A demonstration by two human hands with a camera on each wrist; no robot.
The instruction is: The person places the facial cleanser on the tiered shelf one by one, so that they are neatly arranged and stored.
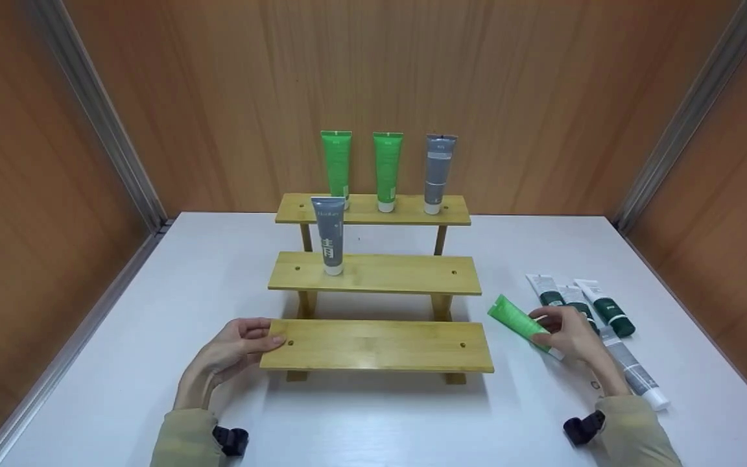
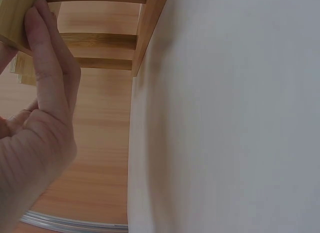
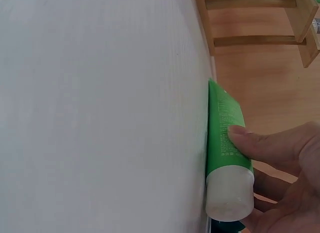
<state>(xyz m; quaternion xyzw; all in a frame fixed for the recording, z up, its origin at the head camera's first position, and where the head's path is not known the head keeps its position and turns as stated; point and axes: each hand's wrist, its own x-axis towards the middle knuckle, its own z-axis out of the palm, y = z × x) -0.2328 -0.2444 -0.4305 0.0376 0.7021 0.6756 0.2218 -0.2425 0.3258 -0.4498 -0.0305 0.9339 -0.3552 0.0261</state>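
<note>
A: What is the right hand (image 1: pixel 568 334) doing?

B: Pinching a green tube (image 1: pixel 513 315) near its white cap. The tube appears to lie against the table (image 1: pixel 373 431), its flat end pointing away from the fingers. I'd squeeze lightly, since the body is probably soft.

A: What lies near that hand?

B: A grey tube (image 1: pixel 630 364) just right of the wrist, and three white-and-dark-green tubes (image 1: pixel 615 318) beyond the knuckles. A straight lift should avoid nudging them.

A: And the left hand (image 1: pixel 234 350)?

B: It grips the near end of the lowest board (image 1: pixel 377 347), thumb on top. Even pressure there should steady the rack without tipping it.

A: Farther out?

B: Beyond the left hand, a blue-grey tube (image 1: pixel 330 233) stands on the middle board (image 1: pixel 406 274); farthest off, three more tubes (image 1: pixel 387 165) stand on the top board (image 1: pixel 454 211), caps down.
</note>
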